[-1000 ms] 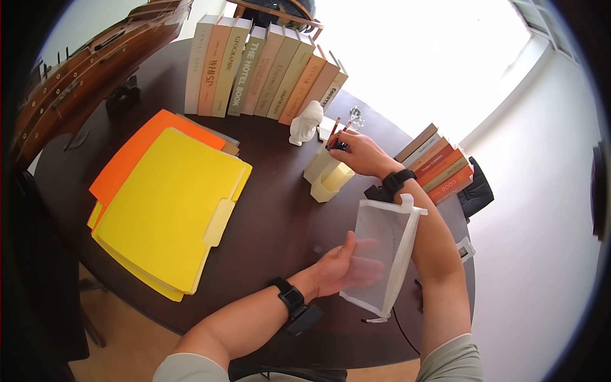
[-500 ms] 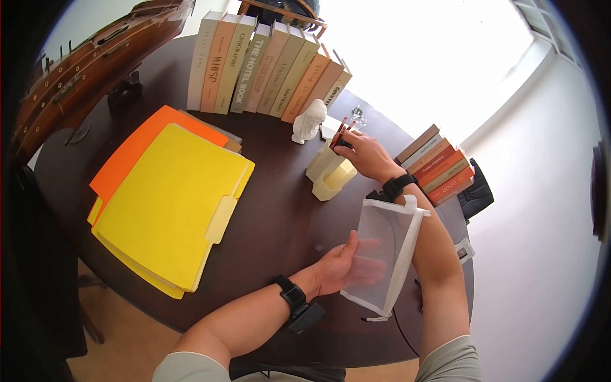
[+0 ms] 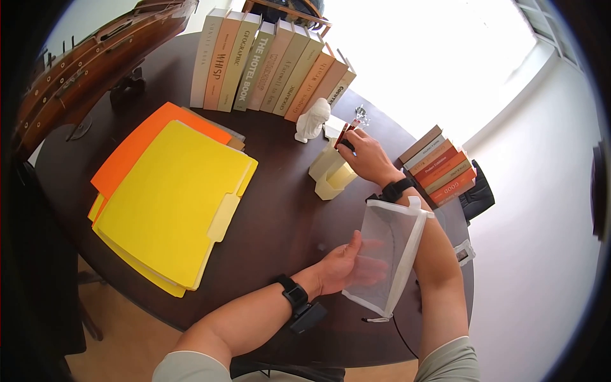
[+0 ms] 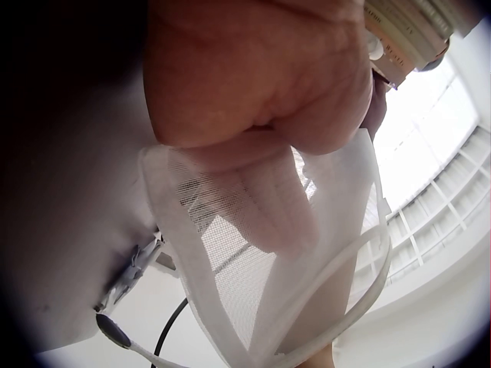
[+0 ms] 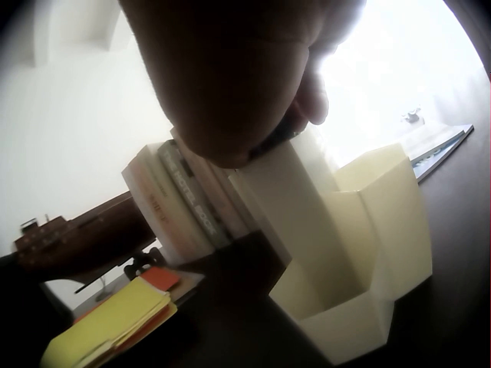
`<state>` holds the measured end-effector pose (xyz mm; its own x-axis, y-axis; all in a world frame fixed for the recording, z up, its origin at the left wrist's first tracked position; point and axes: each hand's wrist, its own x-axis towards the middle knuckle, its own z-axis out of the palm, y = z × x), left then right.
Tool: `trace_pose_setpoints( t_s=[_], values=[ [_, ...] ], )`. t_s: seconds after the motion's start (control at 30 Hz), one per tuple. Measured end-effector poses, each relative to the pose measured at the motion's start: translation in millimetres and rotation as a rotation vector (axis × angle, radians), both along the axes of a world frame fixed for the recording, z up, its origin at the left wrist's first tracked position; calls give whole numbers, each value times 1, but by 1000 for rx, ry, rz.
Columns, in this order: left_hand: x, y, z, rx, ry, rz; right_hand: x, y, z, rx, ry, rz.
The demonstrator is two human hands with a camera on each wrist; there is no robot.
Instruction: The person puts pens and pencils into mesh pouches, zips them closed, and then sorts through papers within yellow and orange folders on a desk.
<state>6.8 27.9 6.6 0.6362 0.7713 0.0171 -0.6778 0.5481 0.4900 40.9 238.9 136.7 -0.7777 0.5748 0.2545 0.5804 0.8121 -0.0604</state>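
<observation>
My left hand [image 3: 334, 267] has its fingers stretched out behind the sheer side of a white mesh bag [image 3: 400, 239], seen through it. Its thumb points up outside, apart from the fingers; the bag hangs at the hand. In the left wrist view, straight fingers show through the mesh [image 4: 238, 284]. My right hand [image 3: 370, 158] bends over the mouth of a cream pen holder [image 3: 321, 167], thumb and fingertips pinching a dark object [image 5: 280, 139] at its rim. Red pencils [image 3: 342, 134] stick up beside the fingertips. The holder's low front compartment [image 5: 337, 333] faces the right wrist camera.
Yellow folders [image 3: 172, 204] and an orange folder [image 3: 137, 149] lie at the left. A white bust [image 3: 312, 121] stands behind the holder, before a row of upright books [image 3: 267, 70]. More books [image 3: 439, 167] stand at the right. A model ship [image 3: 95, 76] is at the far left.
The head view has shifted slightly. Both hands stay at the bag and the pen holder, and the pencils stand a little closer to the right fingertips.
</observation>
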Motion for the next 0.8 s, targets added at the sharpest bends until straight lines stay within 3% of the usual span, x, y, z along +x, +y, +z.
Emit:
trace_pose_setpoints(
  t_s=[0.8],
  values=[
    [1,0,-3,16,-18,7,3,-4,19,28,118,28]
  ],
)
